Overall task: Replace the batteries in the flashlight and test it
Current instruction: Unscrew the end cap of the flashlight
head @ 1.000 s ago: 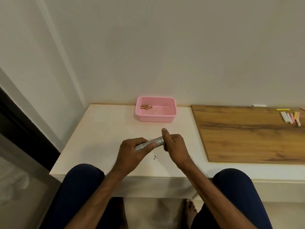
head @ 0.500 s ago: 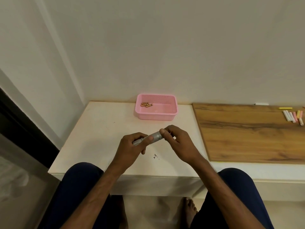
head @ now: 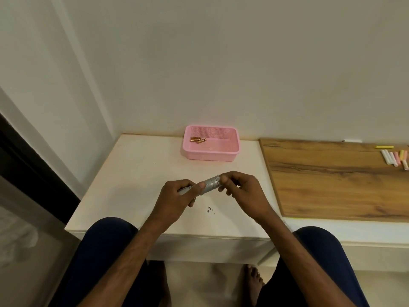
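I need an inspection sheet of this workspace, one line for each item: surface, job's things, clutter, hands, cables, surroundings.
Surface: white table, small dark specks near front.
Job's things: silver metal flashlight held above table; copper-coloured batteries in pink plastic basket.
Clutter: coloured chalk sticks on brown wooden board.
Hands: left hand wraps flashlight body; right hand fingertips pinch its wider end.
Cables: nothing seen.
Surroundings: plain pale wall; dark frame at left.
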